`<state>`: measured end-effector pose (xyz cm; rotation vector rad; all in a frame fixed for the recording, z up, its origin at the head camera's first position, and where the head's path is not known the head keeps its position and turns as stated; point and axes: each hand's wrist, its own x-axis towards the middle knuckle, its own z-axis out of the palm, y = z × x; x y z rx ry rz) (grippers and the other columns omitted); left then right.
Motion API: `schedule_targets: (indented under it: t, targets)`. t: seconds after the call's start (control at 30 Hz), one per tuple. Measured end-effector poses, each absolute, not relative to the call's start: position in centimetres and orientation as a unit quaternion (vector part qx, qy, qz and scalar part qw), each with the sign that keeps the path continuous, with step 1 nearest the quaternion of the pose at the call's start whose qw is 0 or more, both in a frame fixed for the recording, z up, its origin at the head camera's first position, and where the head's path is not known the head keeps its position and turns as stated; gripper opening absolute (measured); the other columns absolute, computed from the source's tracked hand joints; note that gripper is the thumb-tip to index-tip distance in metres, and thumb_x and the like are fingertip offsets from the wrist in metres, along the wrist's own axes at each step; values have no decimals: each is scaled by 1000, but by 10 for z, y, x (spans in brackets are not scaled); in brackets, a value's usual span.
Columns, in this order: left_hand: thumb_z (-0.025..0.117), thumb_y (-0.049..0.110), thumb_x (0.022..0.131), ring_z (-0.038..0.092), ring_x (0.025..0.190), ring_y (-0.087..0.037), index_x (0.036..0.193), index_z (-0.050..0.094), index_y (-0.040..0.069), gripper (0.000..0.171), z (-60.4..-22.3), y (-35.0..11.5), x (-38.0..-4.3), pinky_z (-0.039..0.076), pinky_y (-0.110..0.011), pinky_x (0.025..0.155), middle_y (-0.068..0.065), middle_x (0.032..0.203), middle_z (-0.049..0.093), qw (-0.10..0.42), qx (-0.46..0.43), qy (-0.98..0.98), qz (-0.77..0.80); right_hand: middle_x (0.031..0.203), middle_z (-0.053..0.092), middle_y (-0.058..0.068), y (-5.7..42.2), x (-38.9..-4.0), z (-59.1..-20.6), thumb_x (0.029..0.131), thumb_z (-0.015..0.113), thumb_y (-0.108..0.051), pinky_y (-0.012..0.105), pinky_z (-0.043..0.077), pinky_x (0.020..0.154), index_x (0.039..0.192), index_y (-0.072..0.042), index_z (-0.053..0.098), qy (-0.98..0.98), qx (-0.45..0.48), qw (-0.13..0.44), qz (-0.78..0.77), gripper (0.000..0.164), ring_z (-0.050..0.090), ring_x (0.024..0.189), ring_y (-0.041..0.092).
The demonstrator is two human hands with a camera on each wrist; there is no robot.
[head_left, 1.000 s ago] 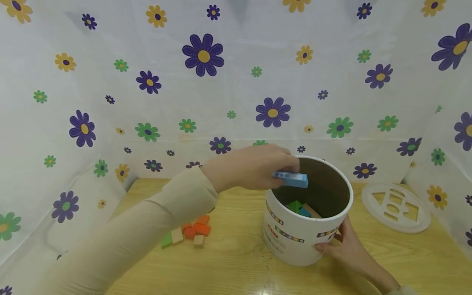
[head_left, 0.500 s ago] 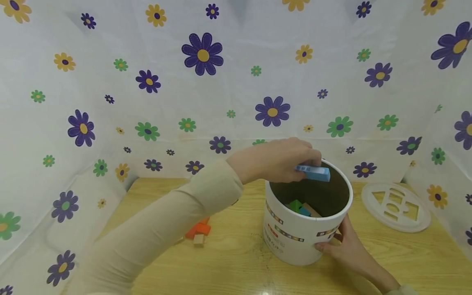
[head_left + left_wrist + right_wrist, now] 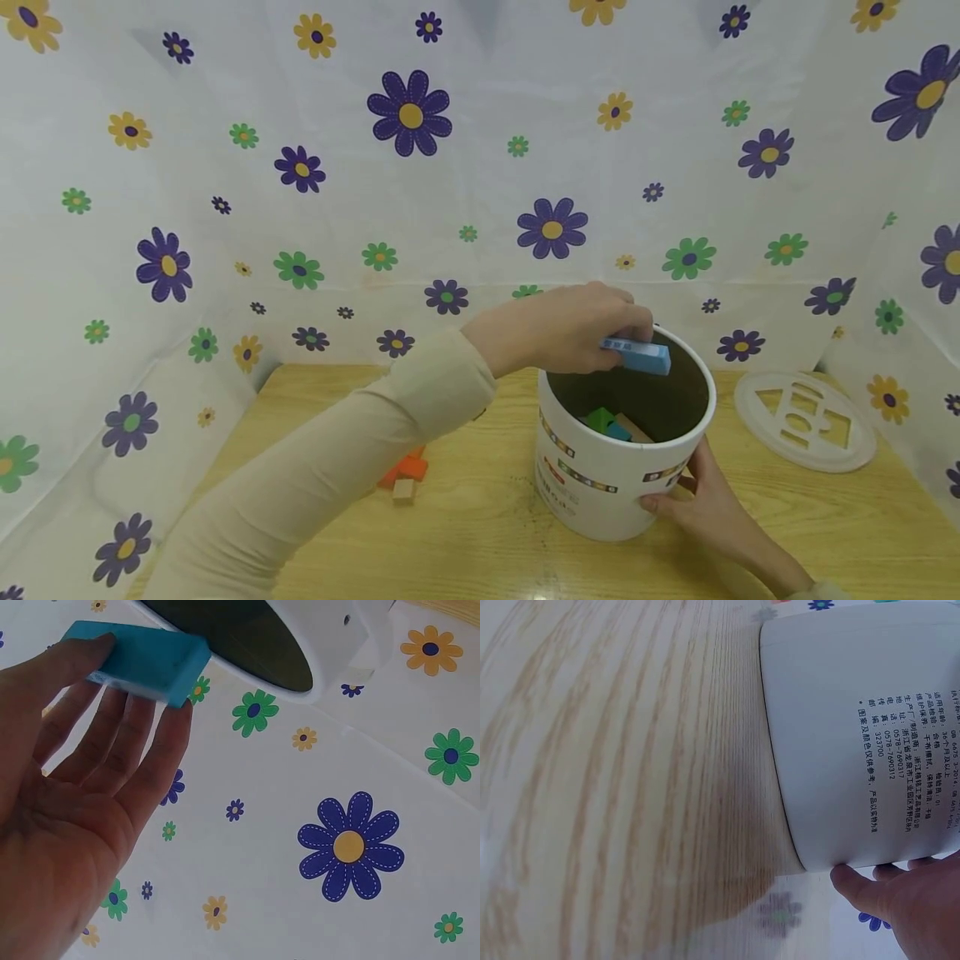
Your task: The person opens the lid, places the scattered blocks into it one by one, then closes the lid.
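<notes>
A blue rectangular toy block [image 3: 637, 357] with white-backed lettering on its side is pinched in my left hand [image 3: 562, 329], above the mouth of a white bucket [image 3: 596, 475]. In the left wrist view, the thumb lies on one face of the block [image 3: 142, 658] and the fingers support the other. Inside the bucket are a green block [image 3: 600, 419], a blue block and a wooden one; the rest of the inside is hidden. My right hand [image 3: 708, 504] grips the bucket's lower right side, thumb toward the front. Small printed text covers the bucket wall [image 3: 840, 750] in the right wrist view.
A white round lid [image 3: 806, 423] with cut-out shapes lies on the wooden table [image 3: 480, 533] right of the bucket. Orange blocks [image 3: 412, 468] and a plain wooden cube [image 3: 403, 491] sit at left, partly behind my left sleeve. A flower-patterned sheet [image 3: 480, 183] surrounds the table.
My left hand moved right with the blue block, further over the bucket's mouth, then stayed almost still over the last half second. The right hand and bucket kept their place.
</notes>
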<state>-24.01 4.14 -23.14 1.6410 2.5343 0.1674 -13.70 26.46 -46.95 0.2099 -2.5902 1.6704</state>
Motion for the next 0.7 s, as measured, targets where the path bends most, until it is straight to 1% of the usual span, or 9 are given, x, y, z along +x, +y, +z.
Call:
schedule_targets:
  t: [0.2,0.4,0.7]
  targets:
    - [65,13,100,60,103,-13,126,66,12,27,-230,36,-241,52,-20,92,-5,117,69,51,546,834,67,152,42,14,264,-136,-469,82,85,-13,45,48,97,159,-18,17,-839,66,29,539,103,39,121,-8]
    - [66,12,99,61,104,-15,124,68,11,25,-232,21,-244,53,-22,94,-4,116,70,46,527,845,79,152,41,15,264,-136,-469,83,84,-14,47,49,96,160,-18,16,-838,71,28,540,103,40,122,-6]
    - [67,14,98,62,105,-15,121,70,13,23,-257,-29,-260,56,-28,97,-2,114,71,58,465,878,96,152,41,15,265,-135,-471,83,84,-14,48,49,97,160,-19,16,-838,74,31,540,103,41,121,-7]
